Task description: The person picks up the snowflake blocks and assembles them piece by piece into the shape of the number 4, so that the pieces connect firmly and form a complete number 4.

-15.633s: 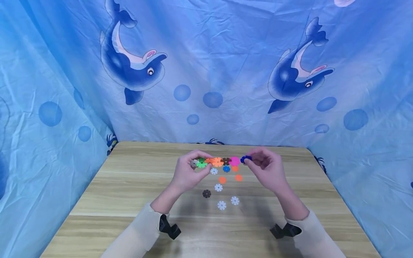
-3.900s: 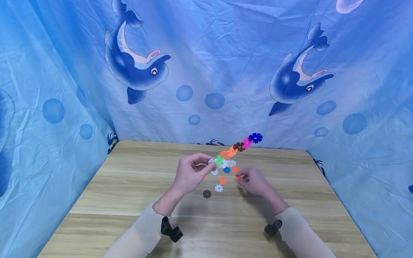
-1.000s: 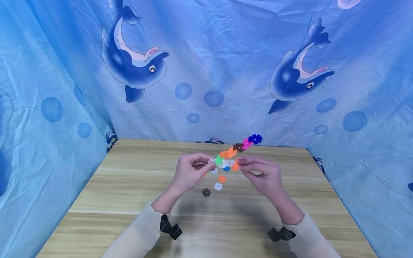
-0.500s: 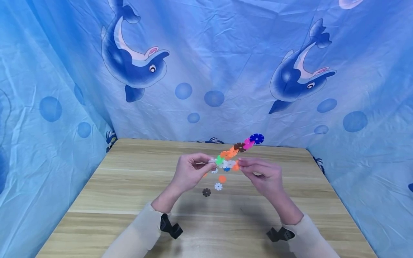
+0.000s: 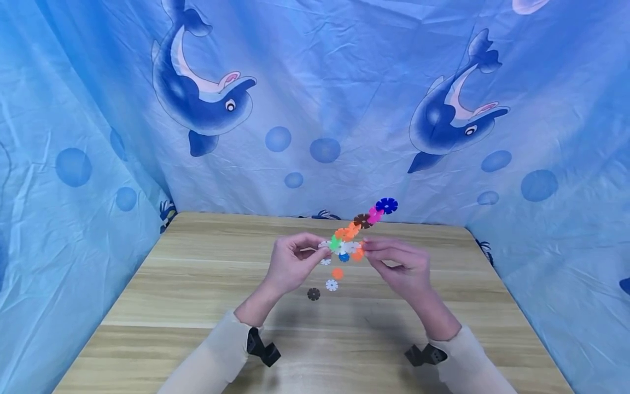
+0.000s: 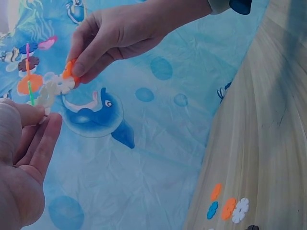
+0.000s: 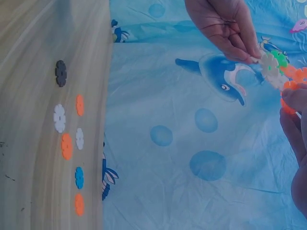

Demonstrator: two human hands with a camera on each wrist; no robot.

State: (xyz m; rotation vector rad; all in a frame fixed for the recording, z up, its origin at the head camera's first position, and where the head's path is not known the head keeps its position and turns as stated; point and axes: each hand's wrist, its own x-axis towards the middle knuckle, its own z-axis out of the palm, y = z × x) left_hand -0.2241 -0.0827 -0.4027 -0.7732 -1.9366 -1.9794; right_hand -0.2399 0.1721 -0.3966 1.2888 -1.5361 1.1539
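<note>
While aloft, disc chain in left hand.

Tally by colour

Seven loose slotted plastic discs are counted: three orange, two white, one blue, one dark brown. In the held chain, three orange and one each of dark blue, pink, brown, green are recorded; overlapping whites cannot be counted.

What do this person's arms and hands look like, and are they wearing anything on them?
The left hand and right hand are bare, without gloves. Plain off-white sleeves cover the forearms nearly to the wrists. At each cuff sits a small, boxy black device. No cables show, and any markings are too small to read.
</note>
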